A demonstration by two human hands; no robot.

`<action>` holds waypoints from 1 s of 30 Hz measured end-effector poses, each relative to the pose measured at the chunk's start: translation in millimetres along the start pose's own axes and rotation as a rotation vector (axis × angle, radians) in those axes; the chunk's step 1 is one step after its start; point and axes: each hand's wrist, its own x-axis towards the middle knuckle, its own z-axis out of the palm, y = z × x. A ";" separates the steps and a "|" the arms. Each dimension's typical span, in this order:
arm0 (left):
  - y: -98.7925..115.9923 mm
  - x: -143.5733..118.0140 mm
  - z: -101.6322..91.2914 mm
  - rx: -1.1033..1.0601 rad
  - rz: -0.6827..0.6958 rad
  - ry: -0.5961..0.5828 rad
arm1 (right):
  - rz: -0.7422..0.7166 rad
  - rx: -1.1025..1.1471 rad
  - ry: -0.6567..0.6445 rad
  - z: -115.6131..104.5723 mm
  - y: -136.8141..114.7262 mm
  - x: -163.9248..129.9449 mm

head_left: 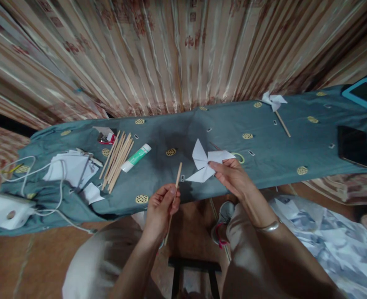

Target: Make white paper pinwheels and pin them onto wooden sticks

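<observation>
My left hand [162, 204] is closed round a thin wooden stick [178, 176], which slants upward above the table's front edge. To its right, my right hand [230, 174] pinches a white paper pinwheel [202, 160] near its centre, its folded blades spread out. Stick and pinwheel are apart. Just behind the right fingers lie scissors with a yellow-green handle [239, 158], partly hidden by the paper. A pinwheel on a stick [274, 101] lies at the back right of the table.
On the green cloth [186, 124] at left lie wooden sticks [118, 160], a glue tube [136, 158], white paper pieces [69, 166], a red box [106, 138] and a white device [9, 211] with cable. A phone [353, 145] and blue-framed tablet [364, 93] rest at right. A bag of paper [323, 236] stands below.
</observation>
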 end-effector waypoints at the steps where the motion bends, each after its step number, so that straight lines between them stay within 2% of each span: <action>1: -8.1 -2.7 -1.0 -0.034 -0.032 0.019 | 0.027 -0.015 -0.023 0.5 1.6 -3.5; 5: -29.9 -7.0 -8.5 -0.094 -0.125 0.120 | 0.107 -0.092 -0.106 -0.4 9.9 -18.2; 9: -42.6 -8.4 -10.5 -0.106 -0.226 0.127 | 0.131 -0.225 -0.206 -3.2 13.3 -31.9; 14: -55.3 -5.0 -4.5 -0.095 -0.285 0.176 | -0.066 -0.517 -0.173 -4.0 19.2 -41.9; 20: -72.6 2.5 -4.1 -0.114 -0.339 0.183 | -0.315 -0.678 -0.160 -6.4 35.3 -44.9; 25: -77.9 3.8 -7.6 -0.061 -0.373 0.144 | -0.424 -0.802 -0.161 -9.7 46.4 -42.1; 30: -76.5 4.8 -6.6 0.005 -0.355 0.102 | -0.469 -0.864 -0.124 -11.4 51.7 -36.6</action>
